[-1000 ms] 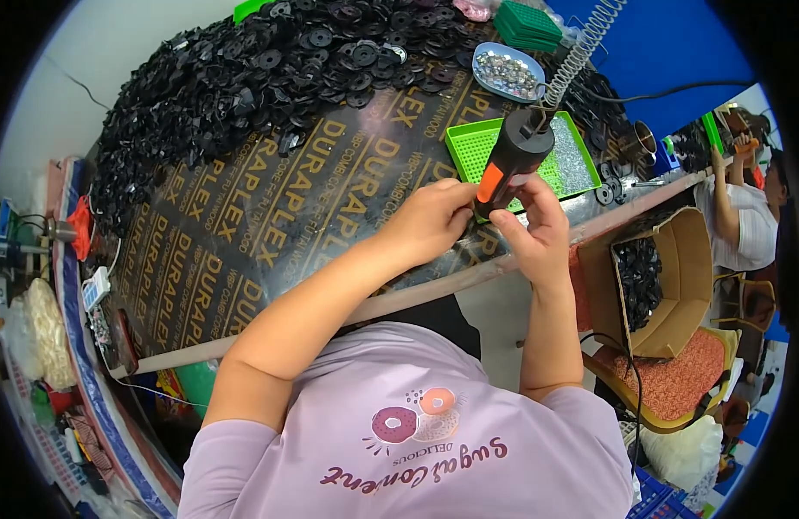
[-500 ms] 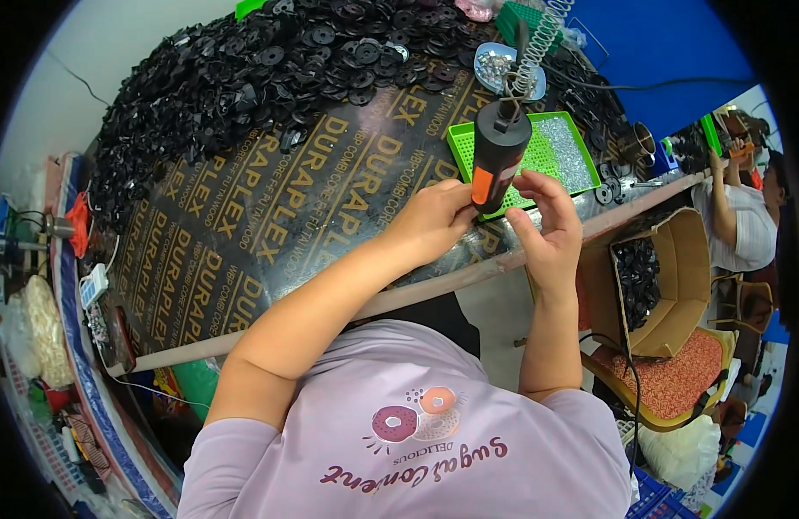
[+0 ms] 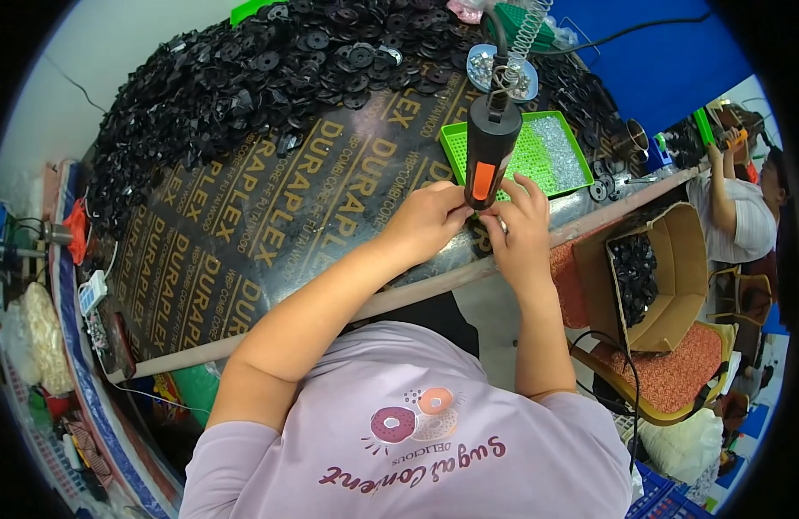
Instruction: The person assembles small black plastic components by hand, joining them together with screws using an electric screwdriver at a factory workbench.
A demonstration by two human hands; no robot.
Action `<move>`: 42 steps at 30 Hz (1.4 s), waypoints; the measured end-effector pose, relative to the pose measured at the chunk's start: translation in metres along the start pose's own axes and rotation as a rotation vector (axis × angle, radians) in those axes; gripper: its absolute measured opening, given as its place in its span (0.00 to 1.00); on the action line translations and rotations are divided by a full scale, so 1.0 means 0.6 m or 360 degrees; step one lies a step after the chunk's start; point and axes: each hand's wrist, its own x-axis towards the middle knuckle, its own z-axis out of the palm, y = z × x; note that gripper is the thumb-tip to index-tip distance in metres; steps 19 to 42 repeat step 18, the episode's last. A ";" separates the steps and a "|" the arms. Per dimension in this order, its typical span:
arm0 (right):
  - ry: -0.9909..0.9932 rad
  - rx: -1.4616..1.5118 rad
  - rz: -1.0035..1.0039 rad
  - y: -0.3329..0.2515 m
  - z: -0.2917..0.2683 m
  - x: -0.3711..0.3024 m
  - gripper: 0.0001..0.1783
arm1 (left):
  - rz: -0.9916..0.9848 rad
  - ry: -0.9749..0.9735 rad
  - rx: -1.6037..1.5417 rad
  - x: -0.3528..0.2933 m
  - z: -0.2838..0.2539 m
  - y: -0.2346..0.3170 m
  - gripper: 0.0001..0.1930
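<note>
A black electric screwdriver (image 3: 495,130) with an orange switch hangs upright from a coiled spring, its lower end between my two hands. My left hand (image 3: 427,223) is closed, its fingertips pinched just left of the screwdriver's tip. From the right, my right hand (image 3: 522,232) brings its curled thumb and forefinger close to the same spot. Whatever the fingers hold there is too small and too hidden to make out. Right behind the screwdriver lies a green perforated tray (image 3: 451,138) with many small silvery pieces (image 3: 555,151) on its right side.
Black round plastic parts (image 3: 270,95) lie heaped across the back of the printed board table (image 3: 287,216). A pale blue dish (image 3: 473,73) of metal pieces stands beyond the tray. At right are an open cardboard box (image 3: 680,285) of black parts, an orange-red chair (image 3: 667,372) and another person (image 3: 737,208).
My right hand has moved left to the screwdriver's tip, its fingers curling in. The screwdriver has swung slightly left. My left hand stays almost in place.
</note>
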 end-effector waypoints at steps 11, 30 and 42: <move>0.0039 -0.0060 -0.0007 0.012 0.009 0.001 0.08 | 0.0006 0.0004 -0.0022 -0.003 -0.007 -0.004 0.07; -0.0010 0.0047 0.0058 0.009 0.025 -0.002 0.08 | -0.0026 -0.0149 0.0112 -0.015 -0.036 -0.004 0.10; -0.0010 0.0047 0.0058 0.009 0.025 -0.002 0.08 | -0.0026 -0.0149 0.0112 -0.015 -0.036 -0.004 0.10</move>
